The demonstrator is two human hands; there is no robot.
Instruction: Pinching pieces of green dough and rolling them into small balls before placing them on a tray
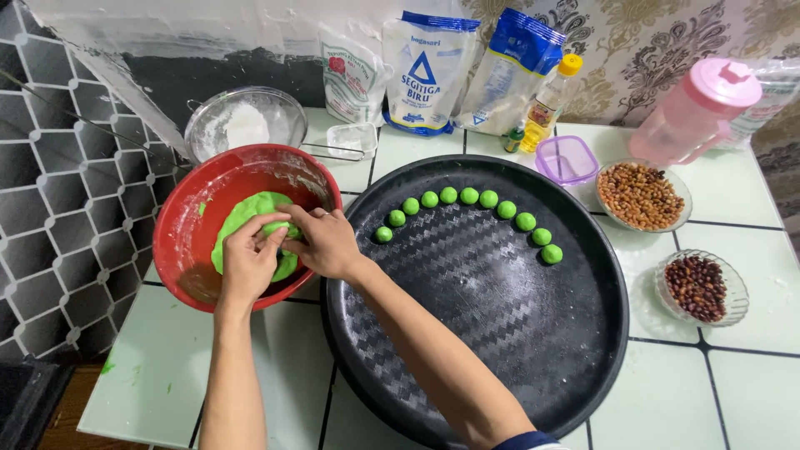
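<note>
Both hands inside red bowl (179,221), at 9 o'clock of round black tray (500,333). Left hand (248,262) and right hand (325,242) touching, fingers pinching piece off green dough (250,212) lump in bowl. Nine small green dough balls (468,197) in arc along tray's 12 o'clock edge. Peanut bowl (640,196) at tray's 2 o'clock, pink jug (696,108) beyond it.

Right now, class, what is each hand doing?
Left hand: fingers closed, pinching the green dough in the red bowl.
Right hand: fingers closed on the same dough.
</note>
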